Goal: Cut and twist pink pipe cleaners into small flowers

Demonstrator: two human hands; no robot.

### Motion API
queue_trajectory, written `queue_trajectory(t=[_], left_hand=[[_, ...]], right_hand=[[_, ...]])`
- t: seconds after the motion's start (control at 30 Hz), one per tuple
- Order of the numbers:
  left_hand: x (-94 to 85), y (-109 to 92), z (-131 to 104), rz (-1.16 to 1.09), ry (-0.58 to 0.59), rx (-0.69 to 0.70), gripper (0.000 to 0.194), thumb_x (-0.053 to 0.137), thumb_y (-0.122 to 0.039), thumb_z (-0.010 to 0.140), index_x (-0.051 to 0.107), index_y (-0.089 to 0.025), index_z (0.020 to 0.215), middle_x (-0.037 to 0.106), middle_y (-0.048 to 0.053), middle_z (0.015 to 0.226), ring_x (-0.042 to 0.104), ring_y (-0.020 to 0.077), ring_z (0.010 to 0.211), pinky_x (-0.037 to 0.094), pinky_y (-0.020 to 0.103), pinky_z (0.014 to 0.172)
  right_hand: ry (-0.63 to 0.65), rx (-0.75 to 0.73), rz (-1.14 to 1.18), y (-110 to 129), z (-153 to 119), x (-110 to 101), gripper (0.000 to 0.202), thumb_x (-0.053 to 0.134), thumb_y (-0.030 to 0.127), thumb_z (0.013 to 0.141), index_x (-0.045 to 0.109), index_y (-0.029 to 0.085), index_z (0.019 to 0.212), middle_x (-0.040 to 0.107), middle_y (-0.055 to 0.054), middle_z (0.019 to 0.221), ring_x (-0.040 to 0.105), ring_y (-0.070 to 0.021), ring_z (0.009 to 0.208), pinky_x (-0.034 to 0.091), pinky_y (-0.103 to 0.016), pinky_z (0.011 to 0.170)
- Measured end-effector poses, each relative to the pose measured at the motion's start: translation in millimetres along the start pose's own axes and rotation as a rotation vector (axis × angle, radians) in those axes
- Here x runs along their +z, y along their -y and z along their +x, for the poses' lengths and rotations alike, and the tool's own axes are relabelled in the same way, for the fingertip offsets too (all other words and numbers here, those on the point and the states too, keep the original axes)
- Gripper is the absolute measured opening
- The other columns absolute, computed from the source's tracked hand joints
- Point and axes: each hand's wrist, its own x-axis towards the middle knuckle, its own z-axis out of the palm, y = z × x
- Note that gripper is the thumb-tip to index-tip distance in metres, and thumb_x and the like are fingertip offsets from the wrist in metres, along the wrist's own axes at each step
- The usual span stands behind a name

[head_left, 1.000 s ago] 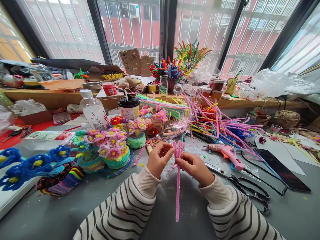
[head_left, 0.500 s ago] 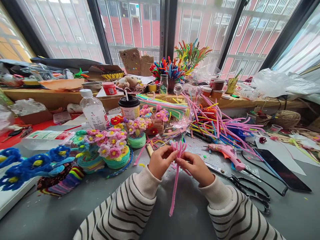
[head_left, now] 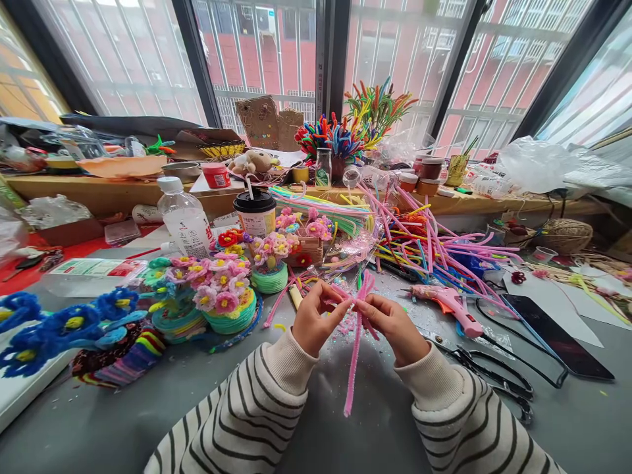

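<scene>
Pink pipe cleaners (head_left: 353, 368) are held between both hands above the middle of the grey table, crossing at the fingertips, with one long end hanging down toward me. My left hand (head_left: 318, 317) pinches them from the left with thumb and index finger. From the right, my right hand (head_left: 392, 326) pinches the same bundle, its fingertips close to the left ones. Short pink ends stick up above the fingers. Just beyond the hands, glitter and small pink bits lie on the table.
Pink glue gun (head_left: 451, 306), black scissors (head_left: 494, 375) and a phone (head_left: 557, 336) lie at the right. Fuzzy flower pots (head_left: 232, 313), a bottle (head_left: 184, 220) and a lidded cup (head_left: 255, 214) stand left. Loose pipe cleaners (head_left: 429, 237) are heaped behind.
The pink pipe cleaners have turned; their upper ends now spread crosswise, and the hanging end has shifted slightly right. My right hand has moved a little to the right.
</scene>
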Motion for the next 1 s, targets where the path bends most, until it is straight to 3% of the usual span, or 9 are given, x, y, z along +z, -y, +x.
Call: queue_trajectory(t=[0.27,0.43,0.6,0.8,1.0], left_hand=[[-1.7,-7.1,2.5,-0.081,-0.009,-0.016,0.018,0.061,-0.024,0.063,0.051,-0.015,0.075,0.053,0.0,0.072,0.051,0.0086,0.062,0.043,0.02,0.058],[-2.2,-6.0,4.8,-0.189,-0.003,-0.127,0.035,0.063,-0.022,0.06,0.047,-0.016,0.09,0.056,-0.001,0.068,0.052,0.0099,0.062,0.042,0.019,0.053],[-1.9,-2.2,5.7,-0.16,0.072,-0.153,0.025,0.066,-0.023,0.057,0.053,-0.014,0.077,0.056,0.001,0.069,0.053,0.0113,0.067,0.044,0.022,0.06],[-1.3,-2.1,5.1,-0.146,0.08,-0.115,0.017,0.063,-0.026,0.06,0.054,-0.013,0.066,0.055,0.0,0.062,0.052,0.0107,0.062,0.043,0.023,0.06],[-1.0,-4.6,4.0,-0.189,0.12,-0.077,0.015,0.062,-0.025,0.063,0.051,-0.014,0.063,0.062,0.005,0.078,0.056,0.0149,0.075,0.043,0.028,0.071]], right_hand=[[0.074,-0.05,-0.068,2.9,-0.1,1.4,0.03,0.053,0.044,0.067,0.052,0.014,0.064,0.042,0.006,0.046,0.033,-0.0046,0.039,0.024,-0.019,0.036],[0.125,-0.034,-0.094,1.8,0.1,2.3,0.031,0.053,0.045,0.067,0.05,0.014,0.063,0.041,0.006,0.045,0.033,-0.0043,0.038,0.024,-0.019,0.036],[0.09,-0.03,-0.129,1.3,0.0,4.2,0.034,0.054,0.047,0.064,0.048,0.015,0.06,0.041,0.006,0.046,0.032,-0.0046,0.04,0.024,-0.02,0.037],[0.044,-0.041,-0.161,-1.8,1.2,1.5,0.033,0.054,0.047,0.064,0.049,0.015,0.06,0.042,0.005,0.048,0.035,-0.0059,0.045,0.026,-0.02,0.04],[0.009,-0.023,-0.077,-2.9,2.8,-1.3,0.031,0.055,0.045,0.065,0.049,0.014,0.059,0.04,0.006,0.047,0.033,-0.0053,0.043,0.025,-0.02,0.041]])
